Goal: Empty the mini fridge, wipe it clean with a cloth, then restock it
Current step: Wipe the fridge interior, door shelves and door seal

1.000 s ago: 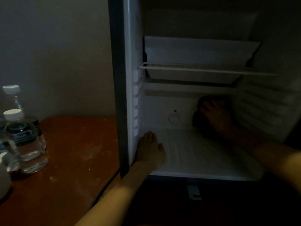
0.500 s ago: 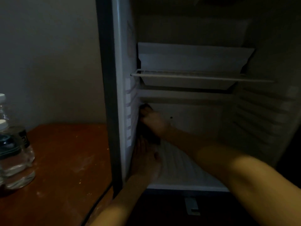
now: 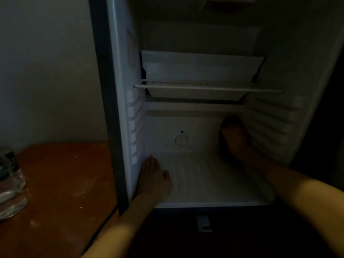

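Gloom lay over the open mini fridge (image 3: 195, 183) filling the centre of the frame. The left hand (image 3: 154, 177) rested flat, fingers straight, on its ribbed floor at lower left. The right hand (image 3: 235, 138), at centre right, pressed a dark cloth (image 3: 225, 123) against the back wall, fingers apparently extended. Water bottles (image 3: 11, 181) stood on the wooden table (image 3: 61, 183) at far left.

fridge (image 3: 119, 81) 1; hands (image 3: 155, 176) (image 3: 235, 138) 2; shelf (image 3: 204, 87) 1; tray (image 3: 201, 68) 1; bottles (image 3: 12, 181) perhaps 2
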### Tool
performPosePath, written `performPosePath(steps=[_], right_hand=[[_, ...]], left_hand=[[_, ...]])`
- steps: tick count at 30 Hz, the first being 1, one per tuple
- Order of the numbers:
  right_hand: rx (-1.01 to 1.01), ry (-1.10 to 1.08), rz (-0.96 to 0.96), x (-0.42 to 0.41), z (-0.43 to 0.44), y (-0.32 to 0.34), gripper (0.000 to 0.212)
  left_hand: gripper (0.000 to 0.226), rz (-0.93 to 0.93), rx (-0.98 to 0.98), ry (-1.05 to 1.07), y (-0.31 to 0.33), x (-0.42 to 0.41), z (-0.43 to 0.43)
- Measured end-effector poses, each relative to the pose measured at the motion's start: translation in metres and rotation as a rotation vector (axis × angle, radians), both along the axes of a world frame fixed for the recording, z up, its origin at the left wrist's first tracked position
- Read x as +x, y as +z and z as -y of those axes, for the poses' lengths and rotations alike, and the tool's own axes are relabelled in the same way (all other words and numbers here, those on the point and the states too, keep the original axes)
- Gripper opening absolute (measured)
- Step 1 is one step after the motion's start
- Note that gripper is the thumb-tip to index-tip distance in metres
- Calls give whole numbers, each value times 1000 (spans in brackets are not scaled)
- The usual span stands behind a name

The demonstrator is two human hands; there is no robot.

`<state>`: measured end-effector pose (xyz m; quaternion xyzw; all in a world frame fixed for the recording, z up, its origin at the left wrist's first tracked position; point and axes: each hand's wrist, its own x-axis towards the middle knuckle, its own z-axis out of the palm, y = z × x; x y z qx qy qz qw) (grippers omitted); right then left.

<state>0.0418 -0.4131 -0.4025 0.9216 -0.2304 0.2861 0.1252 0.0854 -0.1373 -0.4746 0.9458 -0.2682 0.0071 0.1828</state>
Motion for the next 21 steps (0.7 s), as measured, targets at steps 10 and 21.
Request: performPosePath(steps=[10,21], right_hand=[[533,220,-30,-24,-1,-48,37],[632,761,-326,75,-143,-41,43]], left_hand=[[66,53,-72,37,-7,3,6],[81,163,-250,108,-4,-3,7]])
